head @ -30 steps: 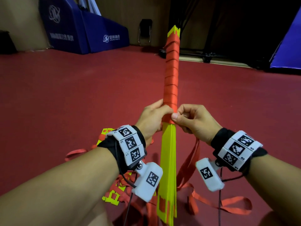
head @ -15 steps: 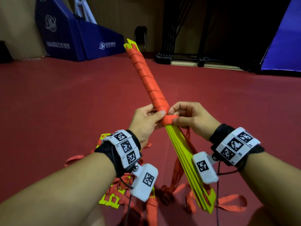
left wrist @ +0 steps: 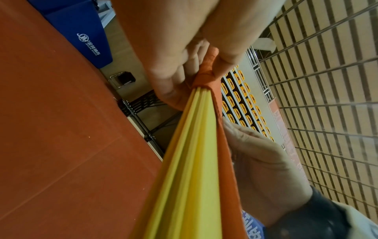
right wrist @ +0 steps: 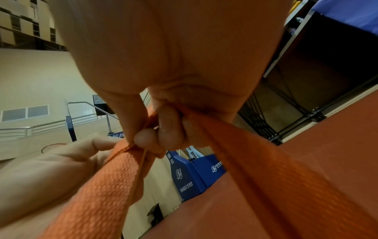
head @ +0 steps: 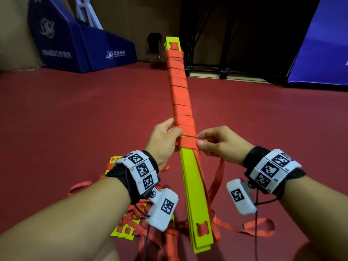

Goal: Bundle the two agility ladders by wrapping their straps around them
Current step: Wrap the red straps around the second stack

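Observation:
A stack of yellow ladder rungs (head: pixel 196 189) is held up over the floor, its far half wound in orange strap (head: pixel 179 91). My left hand (head: pixel 165 137) grips the stack at the lowest wrap, also seen in the left wrist view (left wrist: pixel 184 76) beside the yellow rung edges (left wrist: pixel 192 145). My right hand (head: pixel 212 142) pinches the strap at the stack's right edge; in the right wrist view the fingertips (right wrist: pixel 147 139) pinch the orange webbing (right wrist: pixel 106 174). A second ladder (head: pixel 124 225) with yellow rungs and tangled orange straps lies on the floor under my left wrist.
The floor is red sports flooring (head: pixel 75 119). Loose strap loops (head: pixel 252 227) trail on it below my right wrist. Blue padded bases (head: pixel 81 48) stand at the back left, a dark metal frame (head: pixel 216 53) at the back and a blue mat (head: pixel 323 53) at the right.
The bundle has swung from leaning left to nearly straight away from me, flat face up. Another turn of strap now lies across it at my hands.

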`<state>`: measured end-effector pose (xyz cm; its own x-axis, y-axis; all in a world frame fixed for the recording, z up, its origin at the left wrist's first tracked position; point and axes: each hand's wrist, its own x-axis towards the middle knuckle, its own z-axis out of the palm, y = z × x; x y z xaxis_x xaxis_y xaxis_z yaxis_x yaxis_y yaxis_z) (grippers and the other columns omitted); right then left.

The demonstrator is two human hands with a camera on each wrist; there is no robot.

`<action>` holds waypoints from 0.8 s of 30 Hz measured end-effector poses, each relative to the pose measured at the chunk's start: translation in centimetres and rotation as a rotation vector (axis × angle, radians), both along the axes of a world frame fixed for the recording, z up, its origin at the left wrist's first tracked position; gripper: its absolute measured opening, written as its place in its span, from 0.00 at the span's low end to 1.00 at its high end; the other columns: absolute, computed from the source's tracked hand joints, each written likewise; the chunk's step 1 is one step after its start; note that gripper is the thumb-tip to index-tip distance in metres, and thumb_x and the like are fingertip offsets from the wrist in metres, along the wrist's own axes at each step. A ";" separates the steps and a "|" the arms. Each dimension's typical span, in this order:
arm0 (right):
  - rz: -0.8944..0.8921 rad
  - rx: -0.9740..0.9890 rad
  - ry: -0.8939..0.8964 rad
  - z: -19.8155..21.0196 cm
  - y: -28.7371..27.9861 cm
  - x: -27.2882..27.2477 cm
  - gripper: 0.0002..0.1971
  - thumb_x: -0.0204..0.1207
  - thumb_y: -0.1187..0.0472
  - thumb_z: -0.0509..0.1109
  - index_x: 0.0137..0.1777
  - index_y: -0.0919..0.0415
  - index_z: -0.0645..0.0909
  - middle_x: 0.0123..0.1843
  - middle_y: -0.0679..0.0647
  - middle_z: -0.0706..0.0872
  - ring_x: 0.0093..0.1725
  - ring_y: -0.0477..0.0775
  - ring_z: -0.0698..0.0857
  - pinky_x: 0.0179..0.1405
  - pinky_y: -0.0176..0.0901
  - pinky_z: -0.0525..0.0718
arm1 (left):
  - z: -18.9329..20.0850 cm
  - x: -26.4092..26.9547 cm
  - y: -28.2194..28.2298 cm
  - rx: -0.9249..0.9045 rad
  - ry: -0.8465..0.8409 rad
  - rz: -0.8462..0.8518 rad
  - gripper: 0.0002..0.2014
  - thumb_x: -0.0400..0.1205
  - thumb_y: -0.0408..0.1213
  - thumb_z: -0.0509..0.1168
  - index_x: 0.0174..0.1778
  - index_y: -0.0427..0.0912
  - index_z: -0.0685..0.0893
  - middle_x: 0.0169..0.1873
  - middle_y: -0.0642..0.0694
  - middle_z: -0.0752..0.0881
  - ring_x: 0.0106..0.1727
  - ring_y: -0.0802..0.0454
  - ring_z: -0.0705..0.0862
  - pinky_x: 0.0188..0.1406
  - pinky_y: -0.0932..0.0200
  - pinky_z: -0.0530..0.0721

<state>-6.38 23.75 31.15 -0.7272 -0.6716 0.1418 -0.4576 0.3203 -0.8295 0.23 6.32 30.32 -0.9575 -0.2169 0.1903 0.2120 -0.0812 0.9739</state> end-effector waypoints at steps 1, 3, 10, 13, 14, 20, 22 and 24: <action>0.021 -0.004 -0.013 0.1 0.0 0.2 0.07 0.84 0.67 0.68 0.44 0.62 0.84 0.25 0.47 0.79 0.25 0.44 0.74 0.27 0.32 0.73 | 0.0 0.0 0.0 0.016 -0.003 -0.007 0.13 0.86 0.21 0.56 0.57 0.36 0.84 0.47 0.34 0.88 0.42 0.47 0.86 0.36 0.58 0.87; 0.038 -0.037 -0.041 0.3 0.0 0.6 0.10 0.85 0.67 0.67 0.41 0.61 0.83 0.26 0.51 0.78 0.25 0.46 0.72 0.26 0.34 0.71 | 0.0 0.0 0.0 0.061 -0.012 -0.028 0.15 0.85 0.22 0.55 0.61 0.31 0.84 0.55 0.26 0.87 0.48 0.41 0.86 0.45 0.50 0.87; 0.094 -0.193 -0.214 0.0 -0.7 1.1 0.09 0.77 0.59 0.72 0.41 0.65 0.79 0.28 0.52 0.75 0.24 0.46 0.70 0.24 0.35 0.67 | -0.5 0.3 -1.3 0.147 -0.061 -0.172 0.16 0.87 0.25 0.53 0.55 0.43 0.85 0.39 0.46 0.89 0.39 0.50 0.85 0.33 0.60 0.83; 0.075 -0.235 -0.228 -0.1 -1.7 0.8 0.10 0.77 0.60 0.74 0.40 0.65 0.78 0.27 0.53 0.74 0.24 0.45 0.70 0.24 0.33 0.66 | -0.8 0.2 -2.0 0.132 -0.067 -0.145 0.14 0.90 0.28 0.55 0.59 0.44 0.85 0.44 0.45 0.89 0.41 0.52 0.87 0.34 0.61 0.85; 0.063 -0.248 -0.220 -0.1 -2.2 0.7 0.09 0.76 0.61 0.74 0.40 0.65 0.79 0.28 0.55 0.74 0.24 0.45 0.70 0.24 0.33 0.67 | -1.0 0.1 -2.2 0.102 -0.066 -0.116 0.14 0.90 0.29 0.56 0.62 0.45 0.85 0.46 0.45 0.88 0.42 0.52 0.87 0.32 0.62 0.85; 0.029 -0.236 -0.238 -0.3 -4.9 0.4 0.12 0.68 0.60 0.77 0.40 0.68 0.78 0.25 0.57 0.76 0.22 0.47 0.70 0.22 0.35 0.68 | -2.1 -0.7 -3.1 -0.009 -0.116 0.018 0.16 0.91 0.29 0.57 0.66 0.51 0.85 0.46 0.50 0.86 0.45 0.54 0.86 0.26 0.63 0.81; 0.017 -0.256 -0.260 -0.5 -5.2 0.5 0.12 0.66 0.61 0.78 0.38 0.66 0.77 0.25 0.57 0.76 0.21 0.48 0.70 0.21 0.35 0.67 | -1.6 -0.6 -3.0 0.010 -0.120 0.000 0.15 0.89 0.26 0.56 0.60 0.46 0.85 0.40 0.51 0.87 0.35 0.60 0.86 0.23 0.65 0.80; 0.007 -0.286 -0.272 -0.8 -5.4 0.6 0.13 0.65 0.62 0.79 0.37 0.66 0.76 0.26 0.57 0.74 0.21 0.48 0.70 0.19 0.34 0.67 | -1.3 -0.6 -2.6 0.002 -0.107 -0.001 0.16 0.87 0.22 0.54 0.53 0.43 0.85 0.35 0.49 0.86 0.27 0.62 0.84 0.19 0.65 0.80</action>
